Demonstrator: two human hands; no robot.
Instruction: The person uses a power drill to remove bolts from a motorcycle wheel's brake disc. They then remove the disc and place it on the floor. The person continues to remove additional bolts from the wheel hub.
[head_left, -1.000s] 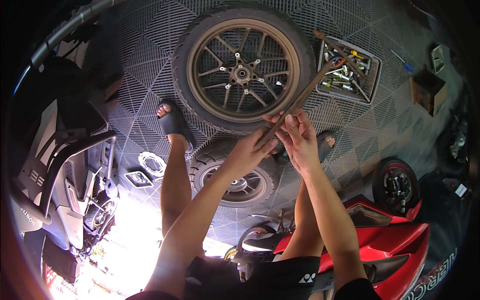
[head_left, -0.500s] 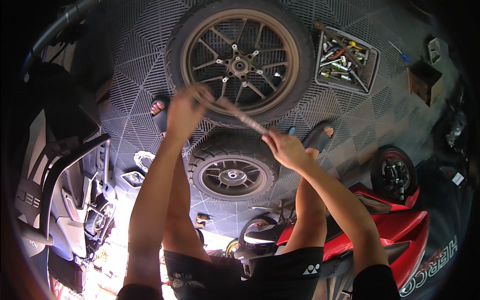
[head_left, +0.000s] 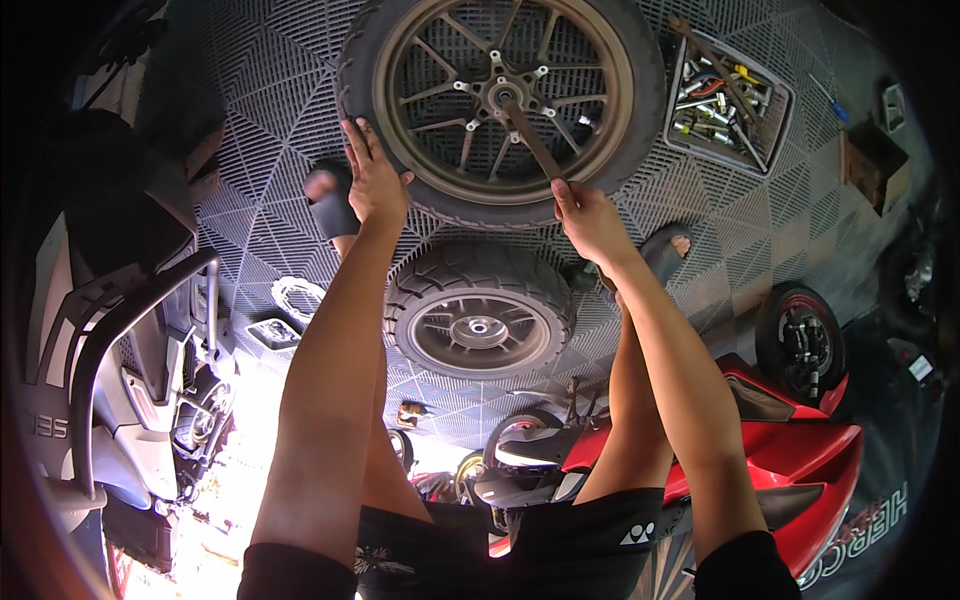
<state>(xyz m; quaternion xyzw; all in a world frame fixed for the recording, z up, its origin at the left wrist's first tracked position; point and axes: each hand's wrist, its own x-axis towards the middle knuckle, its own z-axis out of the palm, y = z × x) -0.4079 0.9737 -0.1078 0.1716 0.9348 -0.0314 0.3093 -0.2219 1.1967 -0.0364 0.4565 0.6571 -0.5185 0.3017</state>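
Note:
A large motorcycle wheel (head_left: 612,60) with a bronze-coloured spoked rim lies flat in front of me. My right hand (head_left: 592,222) grips a long brown, rusty-looking metal bar (head_left: 538,150). The bar slants across the rim, and its far tip is at the wheel's hub (head_left: 504,95); whether it sits inside the bore I cannot tell. With fingers stretched out, my left hand (head_left: 378,185) rests at the left side of the tyre and holds nothing. Nearer to me is a smaller, wider wheel (head_left: 480,330) with a grey rim, which neither hand touches.
A grey tray (head_left: 775,150) of sockets and tools stands at the far right, a blue-handled screwdriver (head_left: 838,108) beyond it. A brown box (head_left: 873,165) is further right. Motorcycles flank me: a grey one (head_left: 130,370) left, a red one (head_left: 790,460) right. My sandalled feet straddle the wheels.
My left hand has left the bar's far end and come to the tyre. My right hand has swung the bar so its tip is at the hub. The view has shifted slightly.

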